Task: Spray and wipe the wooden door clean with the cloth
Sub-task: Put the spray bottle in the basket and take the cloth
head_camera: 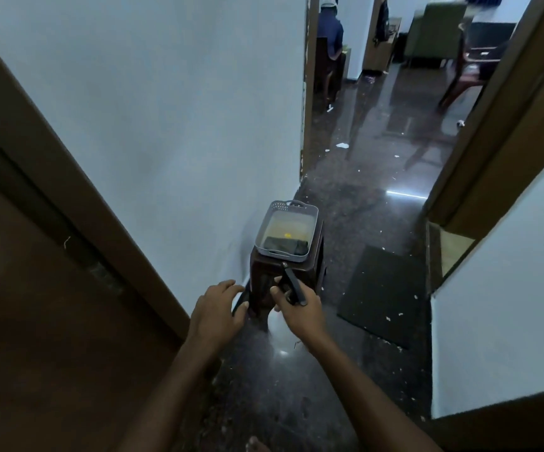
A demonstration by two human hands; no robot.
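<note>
The dark brown wooden door [36, 305] fills the left side, with its lighter frame running diagonally beside it. My right hand [303, 314] grips the black trigger head of a spray bottle [292, 285]; the pale bottle body shows faintly below my fingers. My left hand [218, 308] is open with relaxed fingers, just left of a dark stool [313, 272] and holding nothing. On the stool sits a grey basket [313, 213], and a dark folded cloth [285, 247] lies at its near end.
A white wall runs along the left of the narrow passage. A dark floor mat [384, 291] lies to the right of the stool. Another wooden door frame [492, 132] stands at the right. Far off are a seated person [329, 34] and a chair [472, 60]. Paper scraps dot the glossy floor.
</note>
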